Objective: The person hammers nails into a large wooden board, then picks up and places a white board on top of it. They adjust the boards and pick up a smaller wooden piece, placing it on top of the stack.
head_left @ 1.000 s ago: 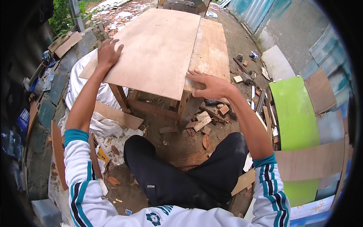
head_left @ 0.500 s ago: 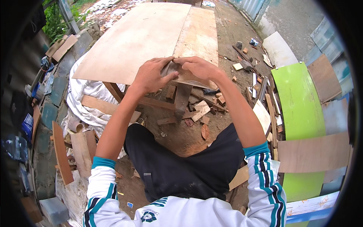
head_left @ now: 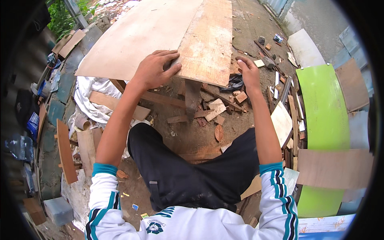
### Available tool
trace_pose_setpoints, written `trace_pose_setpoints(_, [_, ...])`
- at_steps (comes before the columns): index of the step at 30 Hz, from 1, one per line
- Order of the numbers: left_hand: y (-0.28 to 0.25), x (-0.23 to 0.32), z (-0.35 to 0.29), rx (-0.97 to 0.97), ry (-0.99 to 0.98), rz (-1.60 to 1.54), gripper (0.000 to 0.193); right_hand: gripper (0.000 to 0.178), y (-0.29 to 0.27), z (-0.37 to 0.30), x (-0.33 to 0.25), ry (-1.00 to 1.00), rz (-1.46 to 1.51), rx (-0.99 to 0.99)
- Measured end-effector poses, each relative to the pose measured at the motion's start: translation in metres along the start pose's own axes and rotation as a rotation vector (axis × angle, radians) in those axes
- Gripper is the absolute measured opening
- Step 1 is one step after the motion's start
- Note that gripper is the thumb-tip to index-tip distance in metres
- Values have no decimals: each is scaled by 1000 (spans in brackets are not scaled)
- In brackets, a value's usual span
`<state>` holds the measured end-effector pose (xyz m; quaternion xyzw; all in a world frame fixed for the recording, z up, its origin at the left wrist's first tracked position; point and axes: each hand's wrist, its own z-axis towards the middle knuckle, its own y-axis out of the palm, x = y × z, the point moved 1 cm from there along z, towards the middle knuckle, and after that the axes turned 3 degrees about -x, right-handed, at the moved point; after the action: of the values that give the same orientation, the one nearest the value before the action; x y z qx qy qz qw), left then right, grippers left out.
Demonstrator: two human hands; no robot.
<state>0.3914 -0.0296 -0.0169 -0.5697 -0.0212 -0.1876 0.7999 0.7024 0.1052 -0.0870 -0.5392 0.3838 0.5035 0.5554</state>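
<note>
My left hand [head_left: 157, 70] is at the near edge of a large pale plywood sheet [head_left: 124, 48], next to a narrower wooden board [head_left: 206, 52] lying alongside it. Its fingers reach forward over the wood and its thumb points right. A dark grey patch shows between thumb and fingers; what it is, I cannot make out. My right hand [head_left: 249, 72] hovers past the board's right edge, apart from the wood. Its fingers are loosely bent and apart, with nothing clearly visible in them. A dark wooden leg [head_left: 192, 96] stands below the board.
Wood scraps [head_left: 216, 110] and a black plastic bag [head_left: 234, 82] litter the dirt floor. A green panel [head_left: 324, 104] leans at the right with other boards. To the left lie a white cloth [head_left: 94, 108], an upright brown plank [head_left: 66, 150] and a clear bottle [head_left: 20, 148].
My right hand has left the board's near edge and moved right, away from my left hand. My left hand has shifted slightly left and stays at the edge.
</note>
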Motion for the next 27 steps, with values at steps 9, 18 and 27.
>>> trace_pose_setpoints(9, [18,49,83,-105,-319,308,50,43,-57,60,154,359,-622,-249])
trace_pose_setpoints(18, [57,50,114,62,-491,459,54,59,-64,134,358,518,-990,-542])
trace_pose_setpoints(27, [62,52,120,106,-461,288,47,93,-79,218,451,795,-499,148])
